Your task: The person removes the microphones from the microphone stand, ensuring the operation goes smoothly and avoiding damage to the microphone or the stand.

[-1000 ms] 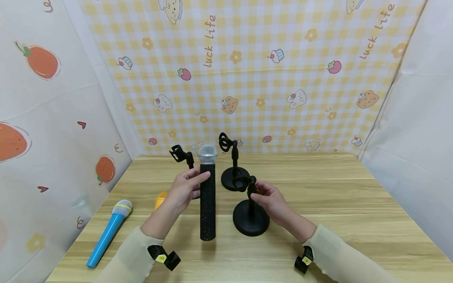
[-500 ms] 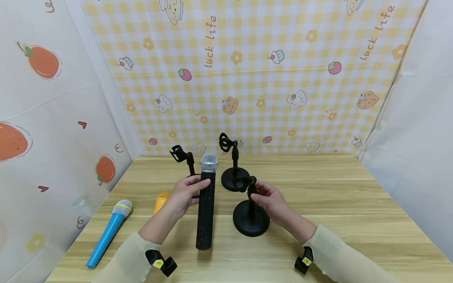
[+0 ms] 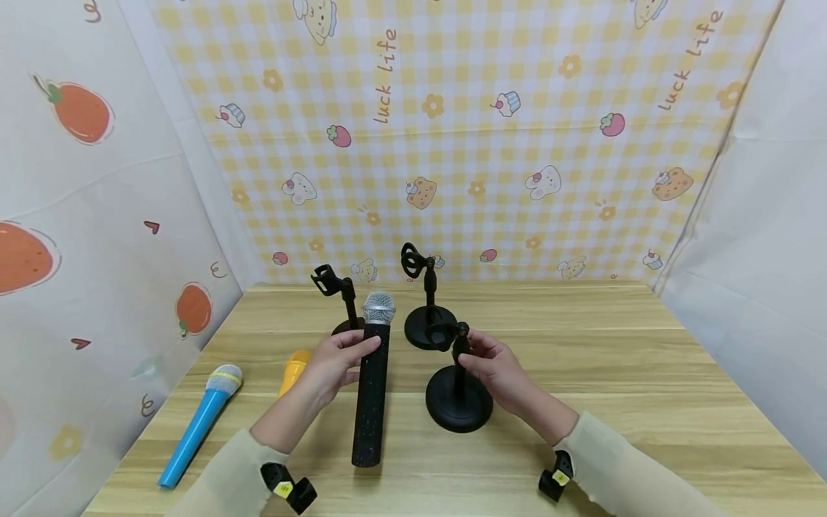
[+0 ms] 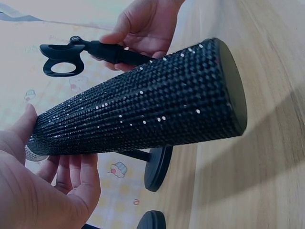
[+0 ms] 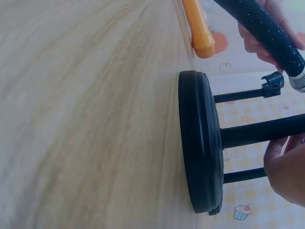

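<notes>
My left hand (image 3: 332, 366) grips a black, glitter-studded microphone (image 3: 371, 402) near its silver mesh head, holding it nearly upright with the lower end leaning toward me. In the left wrist view the microphone's (image 4: 138, 105) flat end faces the camera, above the wood surface. My right hand (image 3: 494, 366) pinches the stem of the nearest black microphone stand (image 3: 459, 402), whose round base sits on the table. The stand's clip (image 4: 62, 59) points left, with nothing in it. In the right wrist view the base (image 5: 198, 143) stands flat on the wood.
Two more black stands, a left one (image 3: 349, 301) and a back one (image 3: 429, 327), stand behind the hands with bare clips. A blue microphone (image 3: 197, 431) lies at the left of the table (image 3: 581, 345). An orange microphone (image 3: 293, 370) lies partly hidden behind my left forearm.
My left hand has lowered the black microphone toward me, and its bottom end has swung slightly left. The right hand and its stand have stayed in place.
</notes>
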Demonstrator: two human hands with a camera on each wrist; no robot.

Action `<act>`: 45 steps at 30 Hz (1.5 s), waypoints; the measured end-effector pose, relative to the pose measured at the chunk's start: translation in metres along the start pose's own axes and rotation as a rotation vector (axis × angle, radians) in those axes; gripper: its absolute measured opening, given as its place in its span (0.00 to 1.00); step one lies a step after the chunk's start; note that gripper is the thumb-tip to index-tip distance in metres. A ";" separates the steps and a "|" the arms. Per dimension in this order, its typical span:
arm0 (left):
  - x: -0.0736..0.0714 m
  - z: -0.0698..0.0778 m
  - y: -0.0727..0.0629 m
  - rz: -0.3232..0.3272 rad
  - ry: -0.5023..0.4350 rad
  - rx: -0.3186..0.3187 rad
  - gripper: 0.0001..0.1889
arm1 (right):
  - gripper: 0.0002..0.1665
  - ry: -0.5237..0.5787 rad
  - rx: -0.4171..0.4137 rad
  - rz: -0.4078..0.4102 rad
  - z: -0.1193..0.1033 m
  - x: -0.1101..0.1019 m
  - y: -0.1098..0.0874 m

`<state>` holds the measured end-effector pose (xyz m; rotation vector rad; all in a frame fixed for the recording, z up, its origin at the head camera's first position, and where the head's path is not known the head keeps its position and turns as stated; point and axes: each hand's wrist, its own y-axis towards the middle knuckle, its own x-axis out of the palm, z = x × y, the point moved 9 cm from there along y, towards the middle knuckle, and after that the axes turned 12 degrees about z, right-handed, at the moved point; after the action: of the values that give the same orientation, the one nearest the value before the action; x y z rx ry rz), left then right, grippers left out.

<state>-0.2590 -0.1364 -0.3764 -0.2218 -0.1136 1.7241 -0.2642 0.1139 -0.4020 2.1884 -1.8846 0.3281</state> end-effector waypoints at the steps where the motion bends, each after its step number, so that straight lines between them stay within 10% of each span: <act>1: 0.000 -0.001 0.000 -0.003 0.005 -0.002 0.25 | 0.19 0.000 0.000 0.000 0.000 0.000 0.000; 45: -0.013 -0.032 -0.001 0.113 0.136 0.069 0.30 | 0.17 0.003 0.006 -0.004 0.002 -0.001 0.001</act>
<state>-0.2496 -0.1511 -0.4067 -0.2982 0.0590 1.8165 -0.2656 0.1144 -0.4038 2.1938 -1.8797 0.3365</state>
